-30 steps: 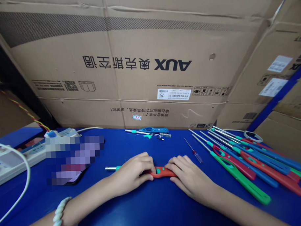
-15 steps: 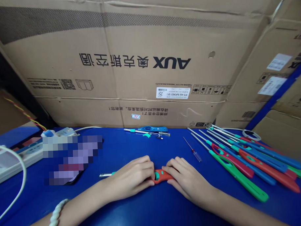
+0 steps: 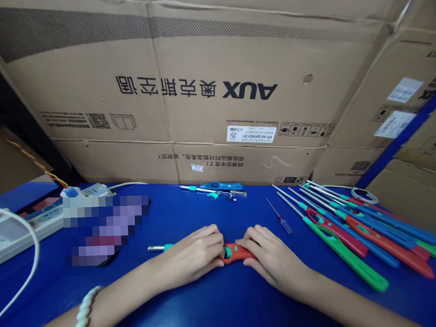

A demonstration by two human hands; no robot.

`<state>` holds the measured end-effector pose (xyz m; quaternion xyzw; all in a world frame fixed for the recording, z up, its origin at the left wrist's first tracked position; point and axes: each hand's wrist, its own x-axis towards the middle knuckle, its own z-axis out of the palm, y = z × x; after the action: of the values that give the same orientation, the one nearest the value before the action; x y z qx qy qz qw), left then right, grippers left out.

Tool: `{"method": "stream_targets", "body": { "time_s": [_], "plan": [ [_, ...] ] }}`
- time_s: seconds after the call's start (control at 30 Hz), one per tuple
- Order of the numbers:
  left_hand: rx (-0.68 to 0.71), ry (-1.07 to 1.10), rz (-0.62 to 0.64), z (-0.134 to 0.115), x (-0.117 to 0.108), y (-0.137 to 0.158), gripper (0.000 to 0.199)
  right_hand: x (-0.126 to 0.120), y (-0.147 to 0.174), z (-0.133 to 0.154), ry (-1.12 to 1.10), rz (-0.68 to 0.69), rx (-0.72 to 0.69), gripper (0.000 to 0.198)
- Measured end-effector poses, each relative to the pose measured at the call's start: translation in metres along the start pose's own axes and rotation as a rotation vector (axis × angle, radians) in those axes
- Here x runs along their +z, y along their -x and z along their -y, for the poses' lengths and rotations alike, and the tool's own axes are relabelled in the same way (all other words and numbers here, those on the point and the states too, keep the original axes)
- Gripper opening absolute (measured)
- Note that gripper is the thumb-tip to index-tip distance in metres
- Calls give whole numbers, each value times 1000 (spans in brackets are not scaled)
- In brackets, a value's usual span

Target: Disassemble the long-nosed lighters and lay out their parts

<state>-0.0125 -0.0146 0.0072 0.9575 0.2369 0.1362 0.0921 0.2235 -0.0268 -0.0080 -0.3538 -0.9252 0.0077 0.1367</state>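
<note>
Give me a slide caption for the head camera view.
Left hand and right hand grip an orange lighter at a blue table.

Big cardboard box (image 3: 186, 59) with upside-down AUX print (image 3: 250, 90) pretty much filled the far side. Left side had a white power strip (image 3: 51, 217), a looping white cable (image 3: 37, 248), plus some pixelated flat thing (image 3: 115, 229).

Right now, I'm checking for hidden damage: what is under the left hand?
Part of the orange lighter. Its metal tip and green collar show on one side of the left hand, its body on the other. The stretch between is covered and cannot be seen.
</note>
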Motion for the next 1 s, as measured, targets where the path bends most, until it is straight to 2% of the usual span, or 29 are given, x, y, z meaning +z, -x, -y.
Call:
{"method": "stream_targets", "body": {
  "time_s": [0.13, 0.33, 0.57, 0.7, 0.83, 1.0],
  "plan": [
    [-7, 12, -6, 0, 1, 0, 11, 0, 0, 0, -7, -5, -10, 26],
    [-26, 52, -114, 8, -8, 2, 21, 1, 1, 0, -42, -24, -41, 23],
    [-123, 299, -12, 7, -14, 0, 20, -2, 0, -1, -108, 22, -21, 27],
    [-230, 474, -44, 10, -12, -1, 22, -7, -2, -2, -191, 25, 26, 28],
    [-362, 669, -141, 11, -9, -2, 21, -8, -3, -2, -341, -38, 83, 8],
    [-384, 745, -241, 14, -5, -4, 18, -5, -6, -11, -519, -217, 246, 15]
  ]
}}
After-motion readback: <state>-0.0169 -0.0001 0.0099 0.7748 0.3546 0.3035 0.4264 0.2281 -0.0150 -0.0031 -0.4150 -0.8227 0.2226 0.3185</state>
